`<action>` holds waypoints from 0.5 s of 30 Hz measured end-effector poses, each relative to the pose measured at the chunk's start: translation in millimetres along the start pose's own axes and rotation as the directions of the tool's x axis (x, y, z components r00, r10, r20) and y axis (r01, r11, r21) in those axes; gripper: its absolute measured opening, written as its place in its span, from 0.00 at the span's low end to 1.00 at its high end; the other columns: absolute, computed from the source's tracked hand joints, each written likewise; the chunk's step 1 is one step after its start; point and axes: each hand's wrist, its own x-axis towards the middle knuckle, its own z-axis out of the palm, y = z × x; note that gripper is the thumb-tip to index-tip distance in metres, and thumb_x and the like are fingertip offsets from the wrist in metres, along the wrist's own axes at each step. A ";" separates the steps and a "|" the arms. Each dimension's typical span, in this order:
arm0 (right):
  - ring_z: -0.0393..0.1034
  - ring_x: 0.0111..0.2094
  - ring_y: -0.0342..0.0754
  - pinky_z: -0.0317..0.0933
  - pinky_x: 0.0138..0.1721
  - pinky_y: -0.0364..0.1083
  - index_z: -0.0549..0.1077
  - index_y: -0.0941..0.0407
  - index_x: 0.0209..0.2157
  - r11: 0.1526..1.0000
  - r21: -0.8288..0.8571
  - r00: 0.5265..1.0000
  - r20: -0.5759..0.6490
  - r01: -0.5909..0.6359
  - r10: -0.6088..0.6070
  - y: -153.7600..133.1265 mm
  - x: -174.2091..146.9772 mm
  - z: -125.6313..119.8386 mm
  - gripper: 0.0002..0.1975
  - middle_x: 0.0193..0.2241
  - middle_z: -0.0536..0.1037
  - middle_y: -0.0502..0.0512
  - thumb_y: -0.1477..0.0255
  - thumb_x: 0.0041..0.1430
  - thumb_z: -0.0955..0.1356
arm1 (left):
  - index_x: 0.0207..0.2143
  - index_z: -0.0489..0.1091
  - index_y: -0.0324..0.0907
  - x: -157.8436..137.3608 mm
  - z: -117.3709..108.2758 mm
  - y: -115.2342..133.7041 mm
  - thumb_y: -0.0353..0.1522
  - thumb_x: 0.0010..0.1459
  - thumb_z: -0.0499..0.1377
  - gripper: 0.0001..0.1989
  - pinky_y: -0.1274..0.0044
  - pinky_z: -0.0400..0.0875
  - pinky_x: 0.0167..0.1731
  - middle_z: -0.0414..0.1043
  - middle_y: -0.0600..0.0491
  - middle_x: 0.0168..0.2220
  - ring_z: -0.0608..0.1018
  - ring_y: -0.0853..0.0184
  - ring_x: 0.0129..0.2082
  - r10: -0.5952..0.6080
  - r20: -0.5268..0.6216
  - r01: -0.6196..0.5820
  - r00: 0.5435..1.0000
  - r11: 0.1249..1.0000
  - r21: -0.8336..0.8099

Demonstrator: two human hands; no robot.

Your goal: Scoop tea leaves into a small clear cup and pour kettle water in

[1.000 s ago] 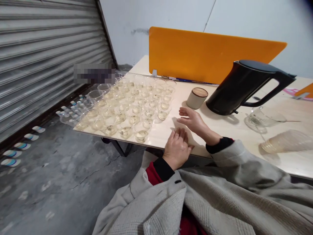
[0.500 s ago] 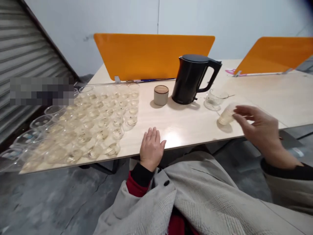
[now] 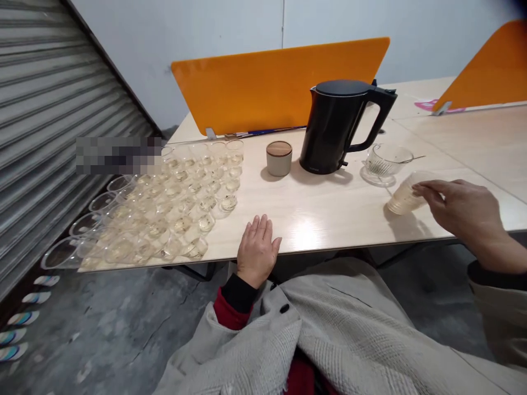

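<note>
My left hand [image 3: 258, 247] lies flat on the table's front edge, fingers stretched out and nothing in it. Over at the right, my right hand [image 3: 463, 211] pinches at the upper side of a stack of clear plastic cups [image 3: 401, 198], which leans on the tabletop. Whether it grips one cup or several cannot be made out. Just behind the stack is a ribbed glass cup [image 3: 385, 160] on a clear saucer, with a thin spoon handle sticking out. Rows of clear plastic cups [image 3: 183, 224] with a little pale liquid and dark bits cover the table's left part.
A black electric kettle [image 3: 335, 129] stands behind, beside a grey canister [image 3: 279, 162] with a wooden lid. An orange divider [image 3: 263, 90] rises at the back, with brushes lying at its foot. Another orange divider [image 3: 498, 71] is at the right. Several slippers [image 3: 16, 334] lie on the floor.
The view has turned and shifted, so the table's things sit differently in the picture. My right hand stays at the cup stack, its fingers now pressed closer to it. My left hand remains flat.
</note>
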 end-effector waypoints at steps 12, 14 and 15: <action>0.71 0.31 0.57 0.51 0.30 0.50 0.87 0.49 0.41 0.991 -0.031 0.991 -0.041 -0.129 0.128 -10.2 2.1 -1.3 0.11 0.31 0.83 0.63 0.64 0.57 0.75 | 0.68 0.69 0.35 -1.3 -0.6 0.7 0.38 0.75 0.52 0.26 0.56 0.66 0.72 0.68 0.39 0.71 0.68 0.50 0.74 -0.011 0.030 0.011 0.999 1.000 0.024; 0.72 0.32 0.58 0.52 0.30 0.50 0.87 0.50 0.42 0.991 -0.034 0.991 -0.046 -0.128 0.127 -10.2 1.6 -4.8 0.11 0.32 0.83 0.63 0.65 0.57 0.76 | 0.68 0.69 0.34 -1.2 -1.0 0.8 0.37 0.75 0.52 0.26 0.56 0.66 0.72 0.68 0.39 0.71 0.68 0.50 0.74 -0.010 0.037 0.009 0.999 1.000 0.027; 0.73 0.33 0.58 0.53 0.30 0.50 0.87 0.50 0.43 0.992 -0.033 0.992 -0.055 -0.120 0.118 -9.9 1.0 -7.3 0.11 0.32 0.83 0.63 0.65 0.58 0.76 | 0.68 0.69 0.34 -1.0 -1.3 0.8 0.37 0.75 0.52 0.26 0.57 0.66 0.72 0.68 0.39 0.71 0.68 0.50 0.74 -0.007 0.039 0.006 0.999 1.000 0.027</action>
